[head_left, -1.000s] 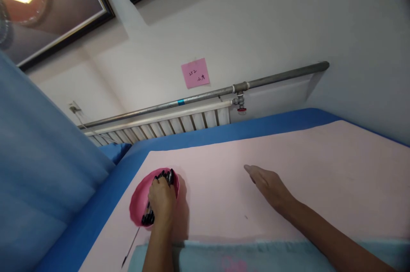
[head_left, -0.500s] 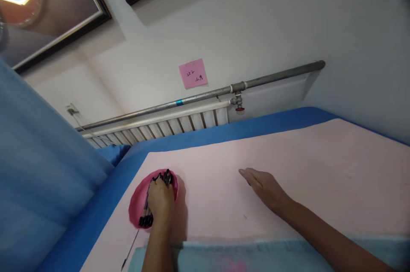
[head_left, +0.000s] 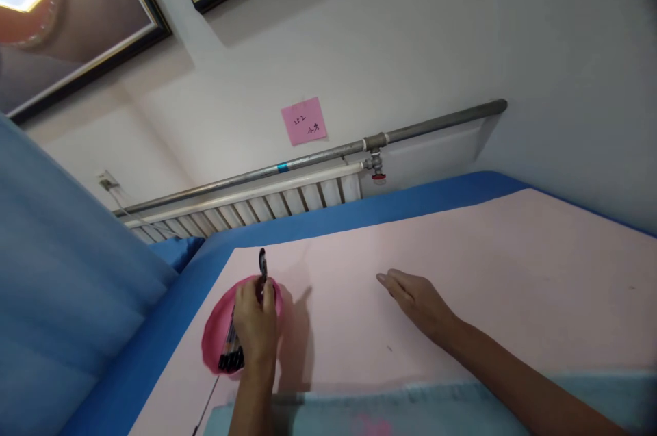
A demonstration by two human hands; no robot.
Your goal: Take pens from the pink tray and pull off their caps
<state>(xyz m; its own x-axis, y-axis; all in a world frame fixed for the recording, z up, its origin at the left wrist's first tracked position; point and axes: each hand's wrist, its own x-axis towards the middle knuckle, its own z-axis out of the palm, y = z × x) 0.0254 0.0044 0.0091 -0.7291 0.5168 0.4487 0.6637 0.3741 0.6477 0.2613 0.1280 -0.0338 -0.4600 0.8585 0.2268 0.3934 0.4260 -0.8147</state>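
Leftmost, a blue curtain (head_left: 72, 299) hangs beside the blue worktop (head_left: 395, 203), which is covered for the most part by a pale pink sheet (head_left: 339, 313). Next comes a pink bowl (head_left: 218, 330) with a wavy rim, standing on this sheet. Several black-ended pens (head_left: 232, 357) lie inside it, side by side, and a thin dark-tipped stick (head_left: 207, 403) lies on the sheet just below the bowl. Over the bowl's right part is the left hand (head_left: 255, 323); its fingers are closed around one pen (head_left: 263, 265), whose black end points up, above the rim. Further right, well apart from the bowl, is the right hand (head_left: 415, 300). Its fingers are kept together and lightly bent; the palm is hidden, so I cannot tell whether it has hold of something, nor whether it touches the sheet.
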